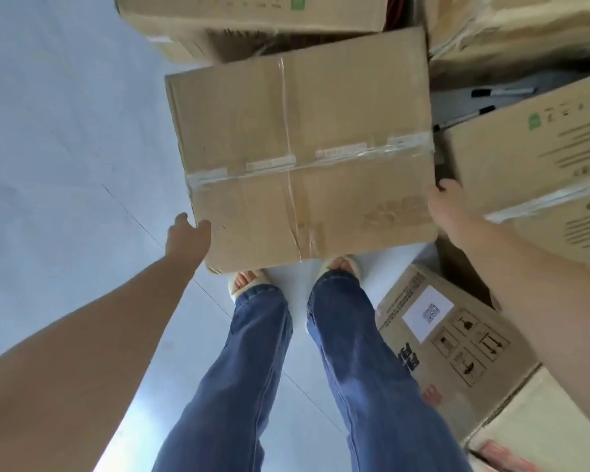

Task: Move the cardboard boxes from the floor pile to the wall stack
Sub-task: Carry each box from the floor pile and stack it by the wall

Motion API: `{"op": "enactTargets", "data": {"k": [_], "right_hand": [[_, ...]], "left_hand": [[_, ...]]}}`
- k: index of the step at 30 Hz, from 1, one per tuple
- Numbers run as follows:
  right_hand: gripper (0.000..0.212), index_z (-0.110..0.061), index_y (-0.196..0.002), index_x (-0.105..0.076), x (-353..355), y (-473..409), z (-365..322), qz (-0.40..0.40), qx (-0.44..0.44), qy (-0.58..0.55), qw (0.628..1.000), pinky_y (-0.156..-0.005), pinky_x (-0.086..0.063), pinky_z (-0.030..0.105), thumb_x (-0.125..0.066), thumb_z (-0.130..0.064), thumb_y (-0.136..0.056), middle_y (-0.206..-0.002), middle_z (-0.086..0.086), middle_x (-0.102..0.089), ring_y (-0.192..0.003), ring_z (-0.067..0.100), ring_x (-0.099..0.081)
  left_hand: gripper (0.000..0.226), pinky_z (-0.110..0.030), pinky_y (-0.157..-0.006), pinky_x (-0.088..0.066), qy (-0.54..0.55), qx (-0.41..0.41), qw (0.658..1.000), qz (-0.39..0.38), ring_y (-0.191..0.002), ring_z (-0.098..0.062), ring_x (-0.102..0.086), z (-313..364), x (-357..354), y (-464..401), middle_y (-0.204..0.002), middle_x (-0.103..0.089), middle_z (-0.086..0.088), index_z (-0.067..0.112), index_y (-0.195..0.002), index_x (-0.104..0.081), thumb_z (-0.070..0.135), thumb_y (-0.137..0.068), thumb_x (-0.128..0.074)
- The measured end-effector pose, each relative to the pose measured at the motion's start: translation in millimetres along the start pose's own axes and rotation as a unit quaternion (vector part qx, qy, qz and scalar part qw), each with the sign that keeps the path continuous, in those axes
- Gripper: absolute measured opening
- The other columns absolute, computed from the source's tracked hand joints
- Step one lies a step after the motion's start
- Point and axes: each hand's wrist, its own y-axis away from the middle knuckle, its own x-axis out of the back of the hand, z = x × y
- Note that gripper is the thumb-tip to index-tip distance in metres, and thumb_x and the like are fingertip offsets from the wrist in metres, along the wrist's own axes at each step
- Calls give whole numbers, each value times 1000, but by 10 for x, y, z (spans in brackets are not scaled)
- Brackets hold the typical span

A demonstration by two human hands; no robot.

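I see taped brown cardboard box [304,155] above sandalled feet, left hand [186,238] gripping near-left corner, thumb on top face. Right hand [448,206] on right edge, fingers hidden, can't tell grip. Printed cardboard boxes [539,155] crowd right; pale tiled floor [65,148] open left.

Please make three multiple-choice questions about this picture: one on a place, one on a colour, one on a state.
1. Where does the box with the white label lie?
A. by the person's right leg
B. on the taped box
C. left of the left arm

2. What colour are the trousers?
A. black
B. blue
C. red

3. How is the taped box held?
A. one hand on top
B. a hand at each side
C. untouched

Answers: 1 A, it lies beside that leg; 2 B, blue denim; 3 B, left hand and right hand flank it.
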Motion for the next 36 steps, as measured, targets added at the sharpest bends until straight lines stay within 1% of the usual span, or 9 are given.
{"op": "enactTargets", "data": {"k": [3,5,9,14,18,21,25,29,36], "right_hand": [[55,-14,-150,-21,-344,-409,128,45,-14,32,998,-104,-33,43,-33,-34,-101,-151,16,-31,-132,38,-38],[57,-15,-150,-21,-502,-534,250,73,8,56,996,-104,-33,44,-37,-35,-99,-149,17,-31,-131,38,-38],[46,-2,-128,-52,-412,-589,363,111,21,63,992,-98,-39,43,-38,-34,-99,-130,23,-53,-119,39,-49],[45,1,-116,-60,44,-214,151,120,-1,15,993,-101,-39,47,-39,-33,-96,-116,25,-58,-117,43,-51],[27,-6,-80,-59,440,407,-102,183,12,-8,983,-73,-39,37,-43,-23,-94,-86,22,-60,-96,40,-58],[29,0,-92,-65,687,907,-207,170,-1,3,985,-68,-39,34,-47,-22,-94,-90,23,-63,-83,37,-59],[35,-9,-65,-54,1012,1718,-229,149,10,2,989,-66,-39,34,-49,-24,-96,-68,12,-55,-63,27,-48],[23,-9,-93,-57,1350,2421,-264,137,33,-28,990,-73,-37,35,-47,-30,-97,-88,10,-56,-81,27,-48],[37,-7,-115,-58,1869,3150,-462,107,68,-103,987,-81,-39,38,-47,-36,-96,-109,14,-59,-96,30,-50]], "left_hand": [[56,-34,-88,-36,-3,35,999,0,-125,-34,-44,-246,-282,-461,-144,-40,-17,4,-144,-30,26,-94,-42],[51,-35,-91,-43,44,58,997,-28,-112,-32,-52,-402,-397,-657,-129,-52,-13,6,-136,-43,28,-90,-42],[41,-38,-80,-47,70,57,995,42,-83,-26,-45,-525,-392,-754,-77,-45,1,0,-113,-54,28,-86,-41],[32,-30,-54,-29,19,-5,997,79,-61,-17,-35,-381,106,-447,-67,-36,1,13,-68,-38,32,-93,-37],[33,-32,-52,-25,-17,-47,991,121,-57,-16,-34,-67,798,25,-66,-38,-1,14,-66,-35,30,-95,-35],[36,-32,-54,-29,-51,-63,990,118,-59,-21,-38,41,1281,469,-66,-41,-5,8,-67,-39,27,-96,-34],[34,-32,-51,-26,-35,-90,986,139,-56,-21,-37,24,1863,1190,-63,-41,-5,11,-65,-35,26,-96,-36],[29,-32,-51,-30,7,-129,975,182,-59,-22,-43,-49,2398,1824,-67,-50,-7,9,-72,-44,27,-95,-39],[26,-31,-52,-33,65,-150,954,252,-62,-20,-45,-125,2957,2780,-73,-54,-7,6,-81,-50,25,-94,-39]]}}
